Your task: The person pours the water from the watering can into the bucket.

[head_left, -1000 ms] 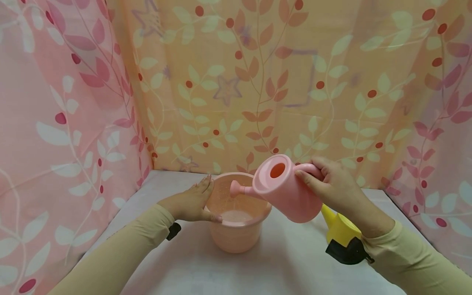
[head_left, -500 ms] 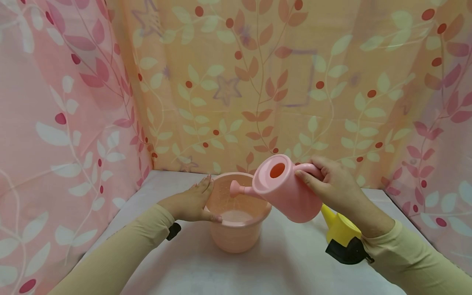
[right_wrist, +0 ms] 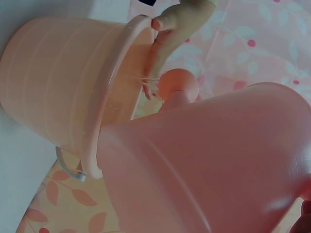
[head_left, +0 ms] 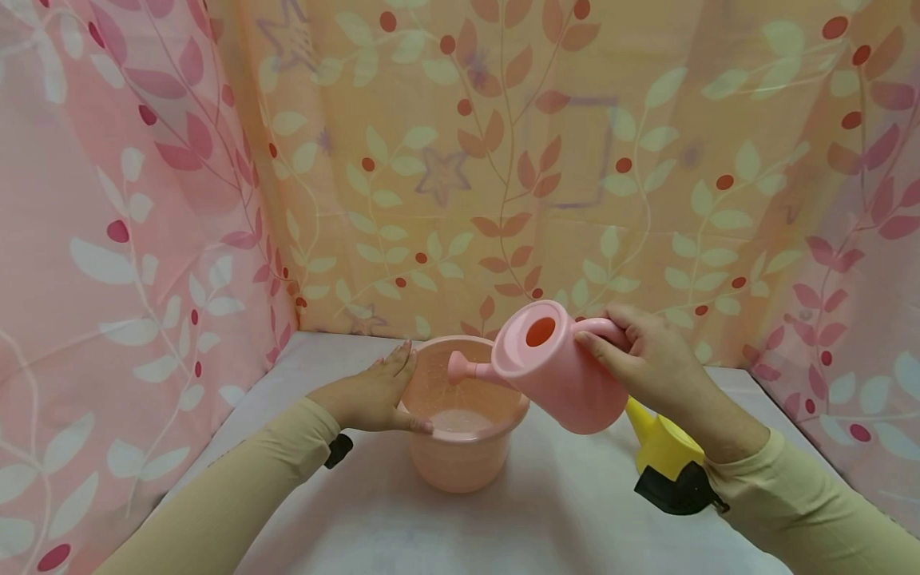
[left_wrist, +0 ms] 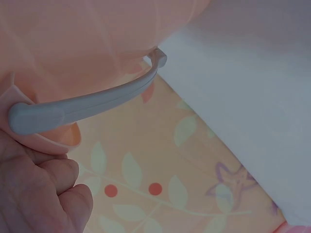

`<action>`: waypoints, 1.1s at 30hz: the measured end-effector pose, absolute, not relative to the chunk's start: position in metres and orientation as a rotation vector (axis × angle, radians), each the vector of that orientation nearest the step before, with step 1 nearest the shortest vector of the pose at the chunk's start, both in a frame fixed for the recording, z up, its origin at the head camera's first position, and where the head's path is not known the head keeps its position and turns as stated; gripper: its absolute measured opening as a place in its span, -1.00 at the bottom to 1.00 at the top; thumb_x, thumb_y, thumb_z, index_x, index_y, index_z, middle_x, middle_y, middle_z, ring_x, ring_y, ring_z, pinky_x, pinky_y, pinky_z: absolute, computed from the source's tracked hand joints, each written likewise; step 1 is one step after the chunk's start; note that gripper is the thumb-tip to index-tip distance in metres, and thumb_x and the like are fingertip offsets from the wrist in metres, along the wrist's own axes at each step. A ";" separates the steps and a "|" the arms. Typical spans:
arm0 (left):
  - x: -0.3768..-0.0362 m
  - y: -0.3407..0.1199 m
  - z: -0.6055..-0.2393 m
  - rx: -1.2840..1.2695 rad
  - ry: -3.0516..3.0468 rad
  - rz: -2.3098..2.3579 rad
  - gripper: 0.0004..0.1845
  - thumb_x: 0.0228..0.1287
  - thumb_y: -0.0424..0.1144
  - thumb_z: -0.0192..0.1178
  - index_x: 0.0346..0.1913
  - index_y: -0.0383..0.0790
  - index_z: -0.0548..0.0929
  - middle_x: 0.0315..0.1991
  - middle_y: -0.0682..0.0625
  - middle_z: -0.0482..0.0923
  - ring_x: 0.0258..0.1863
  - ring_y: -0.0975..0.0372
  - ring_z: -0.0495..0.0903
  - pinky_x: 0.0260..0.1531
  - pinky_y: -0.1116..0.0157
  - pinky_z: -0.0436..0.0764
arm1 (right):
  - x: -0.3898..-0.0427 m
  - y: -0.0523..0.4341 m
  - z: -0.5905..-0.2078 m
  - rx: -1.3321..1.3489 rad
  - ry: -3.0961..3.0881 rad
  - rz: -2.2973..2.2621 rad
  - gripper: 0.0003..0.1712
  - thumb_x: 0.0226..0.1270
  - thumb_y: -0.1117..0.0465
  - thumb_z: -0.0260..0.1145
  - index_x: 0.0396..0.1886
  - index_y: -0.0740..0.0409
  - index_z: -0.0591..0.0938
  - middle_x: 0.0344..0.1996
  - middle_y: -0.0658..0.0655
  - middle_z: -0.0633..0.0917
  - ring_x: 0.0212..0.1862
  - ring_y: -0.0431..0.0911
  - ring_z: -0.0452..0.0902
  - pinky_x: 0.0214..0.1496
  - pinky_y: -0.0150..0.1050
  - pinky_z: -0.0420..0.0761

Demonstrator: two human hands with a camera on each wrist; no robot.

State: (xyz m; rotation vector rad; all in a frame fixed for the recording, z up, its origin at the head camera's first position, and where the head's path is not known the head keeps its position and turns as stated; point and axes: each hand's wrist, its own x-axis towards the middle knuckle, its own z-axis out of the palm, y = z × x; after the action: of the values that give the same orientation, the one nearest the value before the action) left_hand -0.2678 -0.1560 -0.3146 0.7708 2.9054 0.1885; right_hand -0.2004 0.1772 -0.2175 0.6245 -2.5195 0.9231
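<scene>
My right hand grips the handle of a pink watering can, its thumb lying on top. The can is tilted to the left, with its sprinkler head over the mouth of a peach plastic bucket. Thin streams of water come out of the head, and shallow water shows at the bucket's bottom. My left hand holds the bucket's left rim, thumb over the near edge. In the left wrist view, curled fingers lie just below the bracket of the bucket's grey handle.
Behind my right wrist stands a yellow watering can, partly hidden by the black wrist mount. A white cloth covers the table. Leaf-patterned curtains enclose it at the back and both sides.
Both hands, the bucket and the pink watering can stay where they were. Water keeps running from the sprinkler head throughout.
</scene>
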 end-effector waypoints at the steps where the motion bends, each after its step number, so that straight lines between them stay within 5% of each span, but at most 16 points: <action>1: -0.268 -0.156 -0.315 0.769 2.905 0.189 0.35 -0.23 0.60 -0.05 0.41 -0.38 -0.20 0.43 -0.22 -0.39 0.41 0.07 -0.35 0.34 0.08 -0.11 | -0.200 0.177 -0.218 0.625 -2.520 0.924 -0.78 0.23 0.02 0.26 -0.37 0.08 0.54 -0.52 0.02 0.59 -0.39 -0.06 0.44 -0.43 -0.31 0.57; 33: -0.266 -0.155 -0.312 0.794 2.898 0.208 0.34 -0.21 0.58 -0.02 0.40 -0.42 -0.18 0.43 -0.26 -0.37 0.41 0.03 -0.33 0.34 0.05 -0.11 | -0.201 0.178 -0.218 0.632 -2.531 0.924 -0.78 0.23 0.02 0.25 -0.35 0.08 0.55 -0.50 0.02 0.59 -0.37 -0.06 0.44 -0.41 -0.31 0.57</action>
State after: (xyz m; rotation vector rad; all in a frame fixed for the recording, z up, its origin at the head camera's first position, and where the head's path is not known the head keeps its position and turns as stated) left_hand -0.2665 -0.1550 -0.3124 0.7940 2.8982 0.2076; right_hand -0.2011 0.1775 -0.2178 0.6322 -2.5313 0.9243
